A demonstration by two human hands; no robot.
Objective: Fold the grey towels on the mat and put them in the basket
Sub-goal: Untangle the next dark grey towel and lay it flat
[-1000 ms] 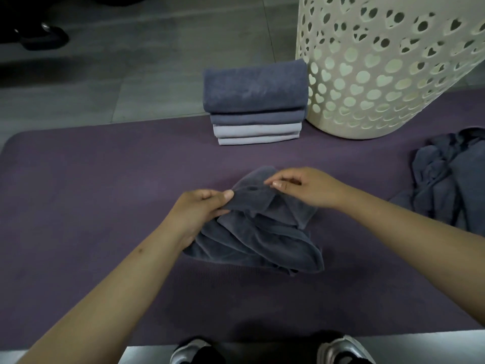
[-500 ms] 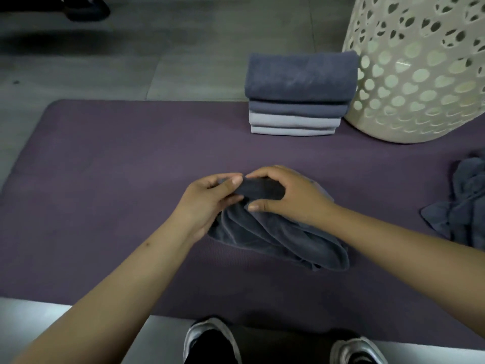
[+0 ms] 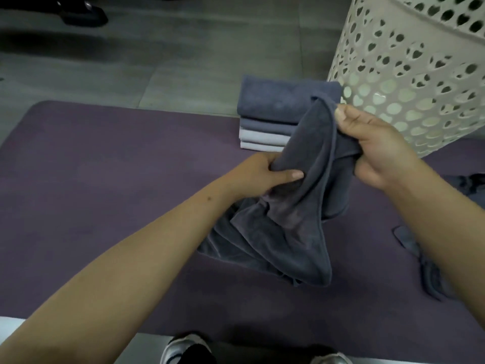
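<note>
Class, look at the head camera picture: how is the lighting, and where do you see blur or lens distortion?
Head view: dim, even light with soft shadows on the purple mat; wide-angle bending curves the white basket; the forearms look soft near the lower edge; the grey towel keeps a crisp hem.

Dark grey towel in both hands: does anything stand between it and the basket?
Nothing visible does. The dark grey towel is pinched by the left hand and the right hand, and the basket stands just beyond the right hand. The folded stack sits left of that path.
</note>
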